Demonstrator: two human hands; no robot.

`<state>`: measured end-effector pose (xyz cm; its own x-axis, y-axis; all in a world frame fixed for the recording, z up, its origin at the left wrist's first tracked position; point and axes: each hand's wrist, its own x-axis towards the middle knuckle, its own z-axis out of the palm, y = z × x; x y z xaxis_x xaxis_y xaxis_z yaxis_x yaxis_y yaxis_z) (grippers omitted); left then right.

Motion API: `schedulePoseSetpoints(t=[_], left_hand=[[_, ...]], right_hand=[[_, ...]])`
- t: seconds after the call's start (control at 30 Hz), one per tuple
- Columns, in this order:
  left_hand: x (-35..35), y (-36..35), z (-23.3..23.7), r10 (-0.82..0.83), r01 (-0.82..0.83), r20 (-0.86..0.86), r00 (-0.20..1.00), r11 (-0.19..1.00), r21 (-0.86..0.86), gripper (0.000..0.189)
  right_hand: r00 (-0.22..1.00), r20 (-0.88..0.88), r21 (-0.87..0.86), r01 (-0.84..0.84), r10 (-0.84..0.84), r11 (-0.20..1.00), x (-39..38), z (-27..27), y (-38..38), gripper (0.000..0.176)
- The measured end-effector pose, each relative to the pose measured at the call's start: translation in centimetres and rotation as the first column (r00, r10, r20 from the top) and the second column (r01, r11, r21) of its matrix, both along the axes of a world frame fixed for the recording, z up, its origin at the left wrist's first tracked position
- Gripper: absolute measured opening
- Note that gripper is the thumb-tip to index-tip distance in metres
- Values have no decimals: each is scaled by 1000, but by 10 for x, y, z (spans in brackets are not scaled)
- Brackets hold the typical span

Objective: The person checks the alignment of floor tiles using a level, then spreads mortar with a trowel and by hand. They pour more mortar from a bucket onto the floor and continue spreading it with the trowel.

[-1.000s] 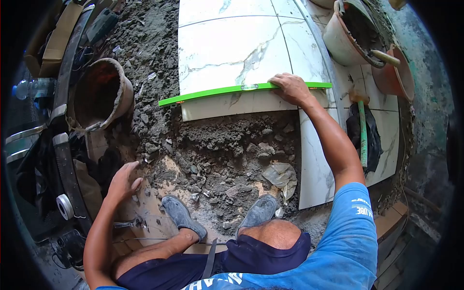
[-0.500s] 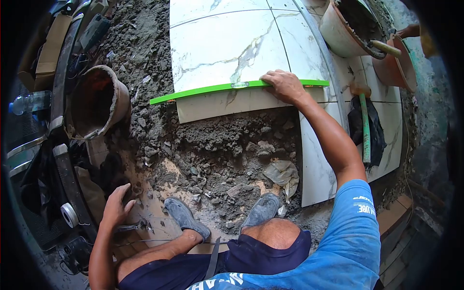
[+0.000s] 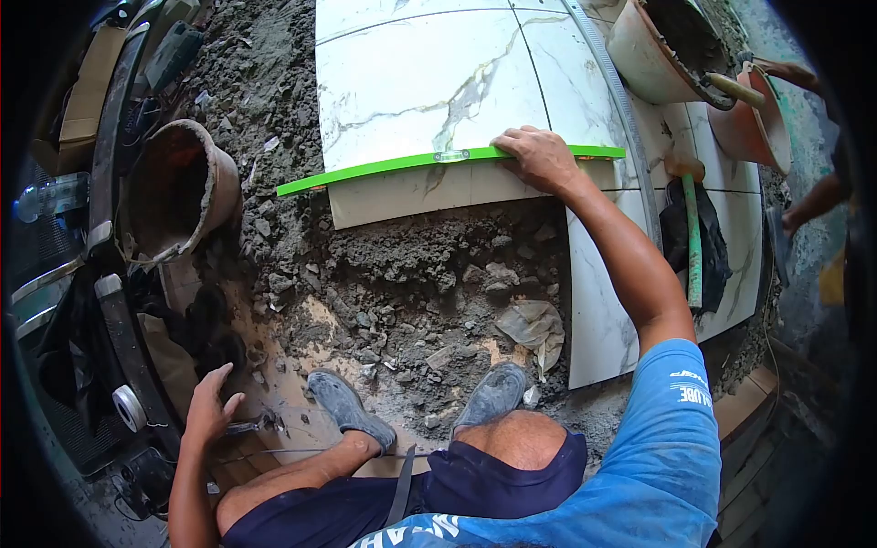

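My right hand [image 3: 539, 160] is closed over a bright green spirit level [image 3: 384, 166], right of its vial. The level lies across a white marbled floor tile [image 3: 393, 100], close to the tile's near edge, its left end jutting out over the mortar. My left hand [image 3: 212, 406] hangs low on the left with fingers apart, holding nothing. Rough grey mortar [image 3: 402, 260] and rubble spread between the tile and my shoes. A crumpled plastic bag [image 3: 534, 331] lies on the rubble.
A bucket [image 3: 183, 192] stands left; a mortar bucket [image 3: 653, 55] stands top right beside an orange bucket [image 3: 758, 123]. A mallet [image 3: 692, 237] and a metal straightedge [image 3: 614, 87] lie on the right tiles. Another person's hand [image 3: 818, 201] holds a flat-bladed tool at right.
Another person's hand with a flat-bladed tool has come into view at the right edge. My left hand has shifted slightly left and down. My right hand stays on the spirit level.
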<state>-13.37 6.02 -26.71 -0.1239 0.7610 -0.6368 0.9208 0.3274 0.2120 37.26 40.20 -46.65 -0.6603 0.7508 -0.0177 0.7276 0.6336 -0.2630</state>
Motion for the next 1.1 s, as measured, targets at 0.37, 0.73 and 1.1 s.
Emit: schedulePoseSetpoints(t=[0.37, 0.73, 1.1], left_hand=[[1, -1, -9, 1, -1, 13, 1000, 1000, -1, 55], [2, 2, -9, 32, -32, 25, 999, 999, 2, 54], [-21, -5, -28, -164, 160, 22, 986, 978, 131, 56]], right_hand=[[1000, 1, -6, 0, 0, 1000, -1, 1, -1, 29], [1000, -29, 13, -5, 6, 1000, 1, -3, 0, 29], [999, -9, 102, -48, 49, 994, 12, -35, 4, 19]])
